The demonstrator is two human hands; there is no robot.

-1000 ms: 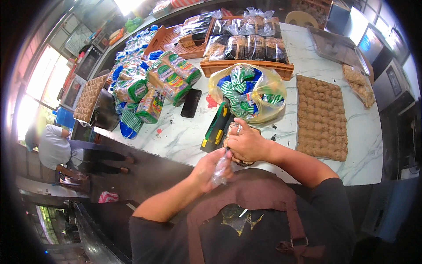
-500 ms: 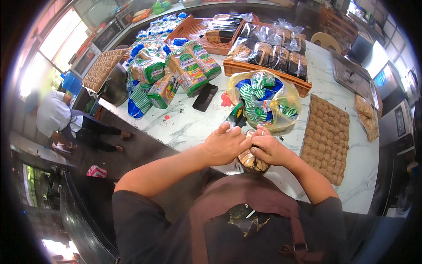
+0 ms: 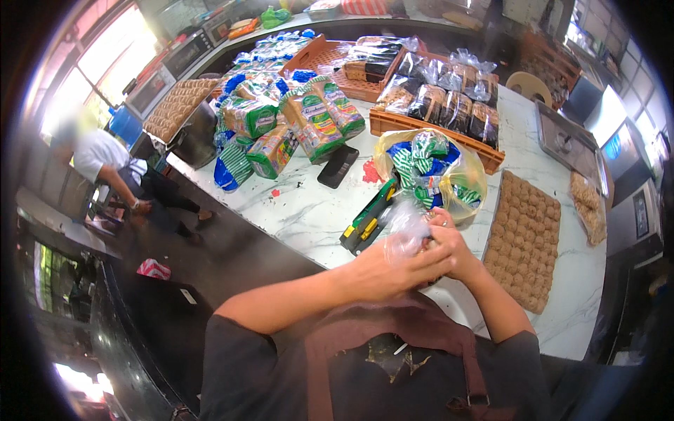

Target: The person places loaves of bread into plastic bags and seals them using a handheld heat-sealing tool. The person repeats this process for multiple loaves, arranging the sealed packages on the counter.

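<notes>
Both my hands meet over the near edge of the white marble counter [image 3: 302, 210]. My left hand [image 3: 397, 266] and my right hand [image 3: 449, 242] grip a small clear plastic bag [image 3: 407, 228] with something brown inside, mostly hidden by my fingers. Just beyond them lies a green and yellow bag sealer tool [image 3: 368, 217]. A yellow plastic bag [image 3: 428, 168] full of green-striped wrappers sits behind it.
A tray of brown cookies [image 3: 523, 235] lies at my right. Bagged bread loaves [image 3: 295, 126] pile at the left, a black phone [image 3: 337, 166] beside them, orange crates [image 3: 435, 119] of dark loaves behind. A person in a white shirt [image 3: 105, 158] sits at far left.
My hands, joined low near my chest a second ago, have risen to the counter edge and now hold the clear bag higher. The view has shifted slightly.
</notes>
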